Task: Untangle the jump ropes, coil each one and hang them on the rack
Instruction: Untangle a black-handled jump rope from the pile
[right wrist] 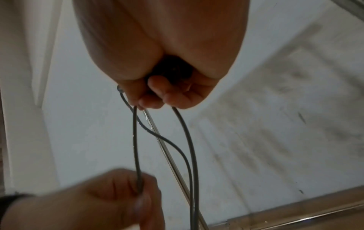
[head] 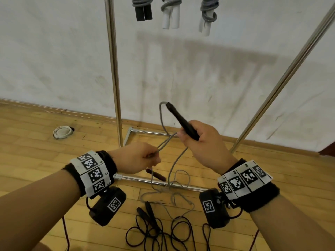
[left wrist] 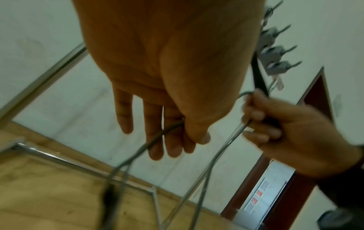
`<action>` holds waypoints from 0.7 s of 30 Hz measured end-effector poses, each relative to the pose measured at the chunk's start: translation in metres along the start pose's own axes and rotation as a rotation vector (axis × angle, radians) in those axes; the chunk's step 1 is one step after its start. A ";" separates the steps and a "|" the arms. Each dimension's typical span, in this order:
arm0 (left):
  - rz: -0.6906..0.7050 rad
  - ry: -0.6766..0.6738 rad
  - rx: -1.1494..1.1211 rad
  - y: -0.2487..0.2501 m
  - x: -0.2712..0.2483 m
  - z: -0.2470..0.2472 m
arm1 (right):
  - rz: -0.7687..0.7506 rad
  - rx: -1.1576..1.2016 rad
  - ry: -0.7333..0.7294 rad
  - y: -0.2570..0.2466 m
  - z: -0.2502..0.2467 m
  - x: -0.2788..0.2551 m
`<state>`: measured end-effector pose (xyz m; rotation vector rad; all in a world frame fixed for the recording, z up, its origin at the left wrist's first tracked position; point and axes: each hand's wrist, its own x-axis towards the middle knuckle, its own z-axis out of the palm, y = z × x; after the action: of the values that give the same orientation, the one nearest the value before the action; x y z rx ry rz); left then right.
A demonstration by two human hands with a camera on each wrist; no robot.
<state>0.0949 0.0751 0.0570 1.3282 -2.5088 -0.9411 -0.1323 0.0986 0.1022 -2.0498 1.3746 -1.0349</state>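
Three coiled ropes already hang on the rack, so that part is done. Your right hand is wrapped round the black handle of the grey rope. Your left hand pinches a fold of that same grey cord. You have only begun to coil it; most of it lies in a loose heap on the floor. A dark rope lies below, maybe tangled with it; it is hard to tell.
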 end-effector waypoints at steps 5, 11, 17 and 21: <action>-0.088 -0.040 0.022 -0.013 0.004 0.009 | 0.016 0.092 0.180 0.000 -0.017 0.004; -0.012 0.116 0.020 -0.012 0.008 0.017 | -0.013 0.066 0.353 0.004 -0.030 0.006; -0.003 0.195 -0.005 -0.014 0.009 0.017 | -0.051 0.071 0.414 0.007 -0.042 0.005; -0.043 0.163 0.015 -0.017 0.008 0.014 | 0.017 0.118 0.476 0.017 -0.054 0.008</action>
<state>0.0965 0.0681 0.0344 1.4079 -2.3783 -0.7891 -0.1833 0.0867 0.1255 -1.7694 1.5018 -1.6289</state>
